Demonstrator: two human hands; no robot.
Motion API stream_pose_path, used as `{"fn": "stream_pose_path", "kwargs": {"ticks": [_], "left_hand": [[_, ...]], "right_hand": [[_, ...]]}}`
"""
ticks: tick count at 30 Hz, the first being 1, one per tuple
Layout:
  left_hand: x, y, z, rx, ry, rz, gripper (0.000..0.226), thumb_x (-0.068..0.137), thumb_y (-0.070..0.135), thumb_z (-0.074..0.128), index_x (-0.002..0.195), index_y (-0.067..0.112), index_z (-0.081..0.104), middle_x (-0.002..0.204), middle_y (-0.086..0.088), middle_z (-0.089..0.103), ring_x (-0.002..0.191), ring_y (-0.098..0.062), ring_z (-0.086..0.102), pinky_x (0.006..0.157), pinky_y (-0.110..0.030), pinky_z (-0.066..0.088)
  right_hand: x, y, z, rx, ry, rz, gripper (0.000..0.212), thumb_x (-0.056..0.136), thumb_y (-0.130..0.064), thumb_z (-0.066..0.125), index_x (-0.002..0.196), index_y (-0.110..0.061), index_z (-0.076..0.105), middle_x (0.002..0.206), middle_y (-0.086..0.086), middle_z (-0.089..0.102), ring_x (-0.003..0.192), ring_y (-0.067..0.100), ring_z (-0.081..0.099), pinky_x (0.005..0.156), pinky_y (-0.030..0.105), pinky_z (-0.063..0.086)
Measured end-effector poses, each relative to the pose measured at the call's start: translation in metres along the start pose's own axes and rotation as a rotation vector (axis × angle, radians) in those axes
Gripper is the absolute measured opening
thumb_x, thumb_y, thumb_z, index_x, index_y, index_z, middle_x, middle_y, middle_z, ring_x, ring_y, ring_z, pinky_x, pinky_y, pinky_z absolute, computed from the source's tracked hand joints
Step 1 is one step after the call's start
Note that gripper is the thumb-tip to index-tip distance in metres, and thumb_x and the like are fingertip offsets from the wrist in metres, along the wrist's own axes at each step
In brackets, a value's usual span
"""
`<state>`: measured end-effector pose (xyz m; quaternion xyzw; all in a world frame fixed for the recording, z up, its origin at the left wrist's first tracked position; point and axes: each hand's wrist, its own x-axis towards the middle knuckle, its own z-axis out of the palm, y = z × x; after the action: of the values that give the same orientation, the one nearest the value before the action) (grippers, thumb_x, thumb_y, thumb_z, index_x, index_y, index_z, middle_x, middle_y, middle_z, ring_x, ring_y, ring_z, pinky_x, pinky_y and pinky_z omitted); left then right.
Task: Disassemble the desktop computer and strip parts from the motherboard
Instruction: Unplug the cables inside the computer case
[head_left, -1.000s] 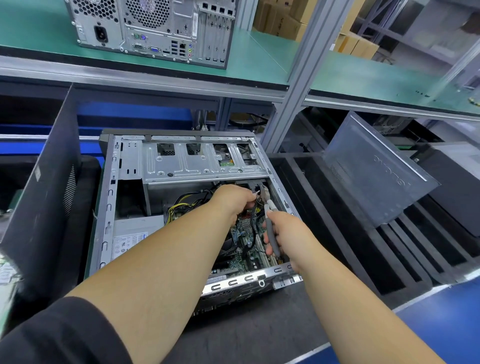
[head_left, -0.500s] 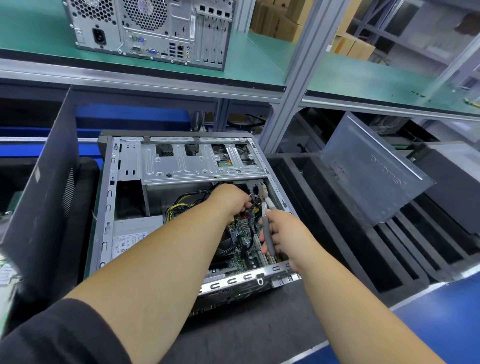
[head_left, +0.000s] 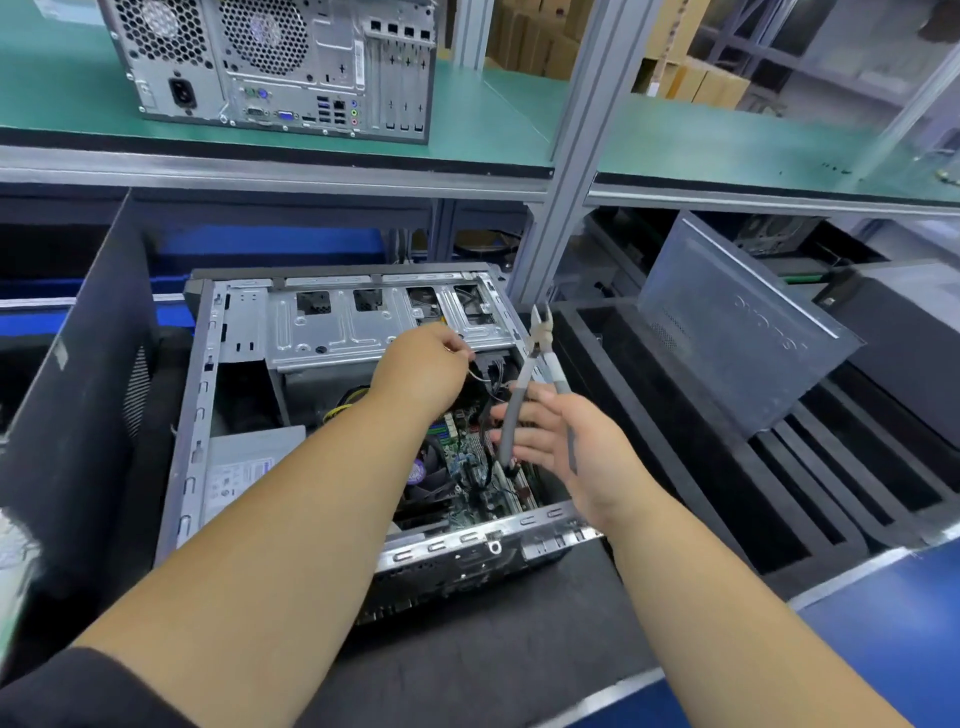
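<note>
Left hand (head_left: 423, 366) is up over the open computer case (head_left: 208, 395), fingers curled in tight, pinching a thin pale wire (head_left: 475, 370) that trails off from its fingertips toward the dark cables just to its right. Right hand (head_left: 566, 441) sits close beside it, slightly nearer the person, and it is loose: fingers spread and mostly straight, the grey-handled cutters (head_left: 535, 374) resting between them, one handle lying across the fingers, the other running behind the palm. The tool's handles stand splayed apart, its metal nose pointing up and away, above the right hand and clear of the case's drive bay (head_left: 363, 332). Below both hands, down inside the case, lies the green motherboard (head_left: 470, 457), with a dark cooler fan (head_left: 423, 473) under the left wrist. Yellow and black cables (head_left: 345, 402) peek out just left of the left forearm. The case lies on its side on the dark bench (head_left: 467, 660). Off to the right of the right hand, a grey side panel (head_left: 737, 332) leans tilted in black slotted trays. Well beyond both hands, a second tower (head_left: 280, 62) stands on the green shelf (head_left: 493, 114).
</note>
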<state>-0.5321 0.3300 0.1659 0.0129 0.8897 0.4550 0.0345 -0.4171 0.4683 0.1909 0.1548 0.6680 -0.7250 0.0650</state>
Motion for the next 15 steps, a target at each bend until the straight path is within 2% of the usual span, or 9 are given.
{"fn": "stream_pose_path", "kwargs": {"ticks": [3, 5, 7, 9, 12, 15], "left_hand": [[-0.011, 0.011, 0.005, -0.166, -0.030, 0.003, 0.015, 0.090, 0.024, 0.059, 0.079, 0.027, 0.070, 0.081, 0.009, 0.070, 0.073, -0.013, 0.061, 0.057, -0.024, 0.047], [-0.019, 0.020, 0.009, -0.201, -0.012, 0.011, 0.016, 0.090, 0.025, 0.060, 0.078, 0.028, 0.071, 0.078, 0.011, 0.070, 0.074, -0.011, 0.062, 0.058, -0.024, 0.048], [-0.026, 0.031, 0.016, -0.265, -0.001, 0.009, 0.013, 0.090, 0.024, 0.062, 0.081, 0.027, 0.071, 0.075, 0.010, 0.072, 0.076, -0.013, 0.065, 0.066, -0.029, 0.052], [-0.033, 0.047, 0.027, -0.381, -0.024, -0.011, 0.013, 0.091, 0.014, 0.062, 0.083, 0.022, 0.069, 0.073, 0.005, 0.072, 0.072, -0.015, 0.064, 0.072, -0.032, 0.052], [-0.040, 0.077, 0.053, -0.466, -0.073, -0.023, 0.016, 0.093, 0.005, 0.059, 0.082, 0.015, 0.066, 0.070, 0.000, 0.069, 0.059, -0.008, 0.062, 0.063, -0.023, 0.050], [-0.043, 0.108, 0.090, -0.491, -0.115, -0.073, 0.017, 0.094, 0.001, 0.056, 0.082, 0.011, 0.064, 0.073, -0.007, 0.067, 0.061, -0.012, 0.060, 0.066, -0.026, 0.051]], "right_hand": [[0.001, -0.006, -0.019, 0.076, -0.068, -0.069, 0.038, 0.104, -0.022, 0.035, 0.134, -0.005, 0.051, 0.123, 0.018, 0.067, 0.110, 0.035, 0.066, 0.095, 0.041, 0.052], [0.005, -0.012, -0.034, 0.131, -0.109, -0.103, 0.039, 0.104, -0.022, 0.035, 0.135, -0.006, 0.051, 0.125, 0.020, 0.065, 0.112, 0.037, 0.065, 0.101, 0.046, 0.049], [0.008, -0.019, -0.055, 0.177, -0.154, -0.141, 0.040, 0.104, -0.023, 0.034, 0.136, -0.006, 0.051, 0.127, 0.021, 0.064, 0.113, 0.038, 0.064, 0.101, 0.047, 0.049], [0.009, -0.027, -0.081, 0.196, -0.186, -0.185, 0.041, 0.105, -0.023, 0.032, 0.138, -0.006, 0.049, 0.128, 0.022, 0.063, 0.113, 0.037, 0.064, 0.094, 0.040, 0.053], [0.014, -0.038, -0.128, 0.215, -0.167, -0.228, 0.041, 0.105, -0.021, 0.030, 0.138, -0.006, 0.049, 0.127, 0.021, 0.063, 0.112, 0.036, 0.065, 0.093, 0.040, 0.053], [0.021, -0.043, -0.180, 0.235, -0.114, -0.224, 0.041, 0.105, -0.022, 0.032, 0.137, -0.004, 0.048, 0.125, 0.023, 0.064, 0.110, 0.038, 0.065, 0.098, 0.045, 0.051]]}}
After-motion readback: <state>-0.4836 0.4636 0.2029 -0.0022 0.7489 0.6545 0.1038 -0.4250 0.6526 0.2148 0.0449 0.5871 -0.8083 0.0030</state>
